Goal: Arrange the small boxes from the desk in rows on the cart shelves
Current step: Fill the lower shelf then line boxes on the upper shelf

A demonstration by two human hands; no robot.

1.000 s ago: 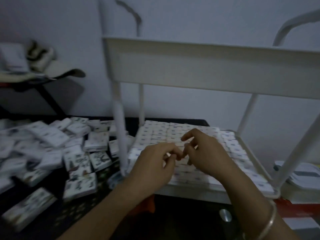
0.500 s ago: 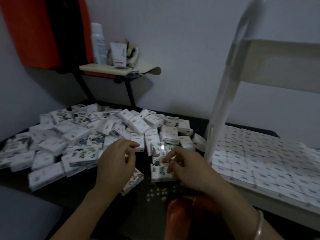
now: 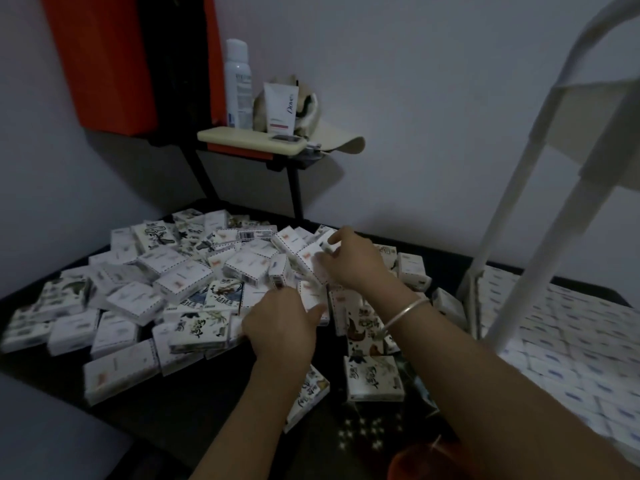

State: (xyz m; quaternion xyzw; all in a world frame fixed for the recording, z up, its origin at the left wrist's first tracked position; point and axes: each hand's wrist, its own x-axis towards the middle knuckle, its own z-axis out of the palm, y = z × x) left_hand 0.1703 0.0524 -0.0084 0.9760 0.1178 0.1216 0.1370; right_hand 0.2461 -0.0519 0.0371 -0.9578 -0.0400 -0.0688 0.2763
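Several small white boxes [image 3: 180, 282], some with ink drawings, lie heaped on the black desk [image 3: 194, 403]. My right hand [image 3: 356, 265], with a silver bangle on the wrist, reaches into the far side of the heap and pinches a white box [image 3: 309, 257] between thumb and fingers. My left hand [image 3: 280, 327] is nearer and lower; its thumb and fingers close round another small box [image 3: 312, 296]. The white cart [image 3: 502, 220] stands at the right. Its lower shelf [image 3: 571, 344] is packed with boxes in neat rows.
A small wall shelf [image 3: 249, 142] behind the heap carries a spray can [image 3: 237, 84], a tube [image 3: 281, 107] and a phone. A red-orange cabinet [image 3: 104, 64] hangs at the upper left. An orange object [image 3: 426, 462] sits at the bottom edge. Loose boxes [image 3: 374, 377] lie near my forearms.
My view swung left from the cart shelf to the desk. Both hands left the shelf and moved into the heap, the right hand reaching farther back, each now taking hold of a box.
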